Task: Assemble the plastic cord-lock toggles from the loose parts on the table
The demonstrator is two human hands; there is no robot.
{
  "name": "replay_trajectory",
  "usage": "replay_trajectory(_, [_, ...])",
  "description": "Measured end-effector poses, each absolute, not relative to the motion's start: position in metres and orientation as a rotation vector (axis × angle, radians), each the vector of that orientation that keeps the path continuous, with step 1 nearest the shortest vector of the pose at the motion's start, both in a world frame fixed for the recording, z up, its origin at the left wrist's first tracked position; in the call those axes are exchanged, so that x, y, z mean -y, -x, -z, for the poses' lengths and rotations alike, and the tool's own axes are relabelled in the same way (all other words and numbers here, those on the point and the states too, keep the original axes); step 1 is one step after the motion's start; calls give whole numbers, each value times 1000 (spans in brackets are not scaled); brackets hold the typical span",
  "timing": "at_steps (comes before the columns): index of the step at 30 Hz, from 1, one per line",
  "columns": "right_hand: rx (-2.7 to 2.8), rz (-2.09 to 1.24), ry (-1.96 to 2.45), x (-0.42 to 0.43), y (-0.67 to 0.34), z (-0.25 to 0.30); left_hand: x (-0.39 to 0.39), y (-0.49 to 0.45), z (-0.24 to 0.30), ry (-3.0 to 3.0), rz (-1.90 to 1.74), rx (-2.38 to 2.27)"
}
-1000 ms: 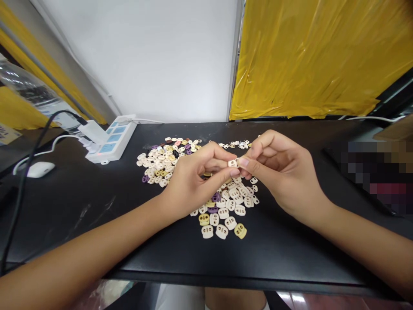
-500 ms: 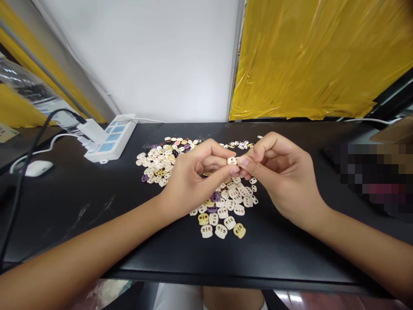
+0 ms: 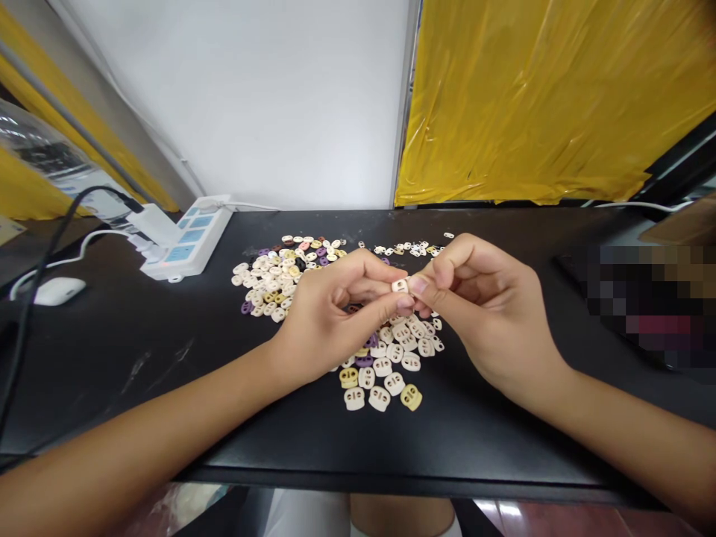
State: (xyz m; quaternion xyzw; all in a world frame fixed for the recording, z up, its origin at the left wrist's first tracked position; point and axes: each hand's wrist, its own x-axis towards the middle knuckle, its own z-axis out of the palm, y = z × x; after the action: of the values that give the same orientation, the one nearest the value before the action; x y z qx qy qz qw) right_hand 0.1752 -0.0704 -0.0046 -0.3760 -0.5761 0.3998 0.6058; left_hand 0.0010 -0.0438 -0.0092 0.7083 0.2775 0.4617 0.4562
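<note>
A small cream two-hole cord lock (image 3: 399, 286) is pinched between my two hands above the table. My left hand (image 3: 338, 317) grips it from the left with thumb and fingertips. From the right, my right hand (image 3: 481, 306) closes its thumb and index finger on the same piece, hiding its right end. Below lies a loose pile of cream, yellow and purple cord locks (image 3: 410, 362), partly covered by my hands. Another heap of cord locks (image 3: 268, 276) lies behind my left wrist. Smaller pale pieces (image 3: 417, 248) are scattered beyond my fingers.
On the left stand a white power strip (image 3: 187, 242) with plugs in it and a clear bottle (image 3: 61, 160). A white rounded device (image 3: 60, 291) and a black cable (image 3: 29, 321) lie nearer. A blurred-out dark object (image 3: 643, 306) is on the right. The black table (image 3: 280, 440) ends in front of me.
The view has shifted slightly. Both hands keep their pinch on the cord lock, which appears slightly turned between the fingertips.
</note>
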Motion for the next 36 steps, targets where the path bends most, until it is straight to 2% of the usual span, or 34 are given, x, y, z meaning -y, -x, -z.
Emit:
replay_trajectory(8, [1418,-1303,724,49,-198,-2,46,0,1,-1728,-1100,-639])
replay_trajectory(17, [1458,-1175,725,49,-195,4,45,1,2,-1643,-1053,-632])
replay_trajectory(25, [1493,-1309,660,39,-199,13,42,1,-1,-1664,-1072,-593])
replay_trajectory(29, [1578,-1230,724,43,-199,7,39,3,0,-1674,-1051,-556])
replay_trajectory(36, [1773,-886,783,53,-199,-1,38,5,1,-1651,-1036,-561])
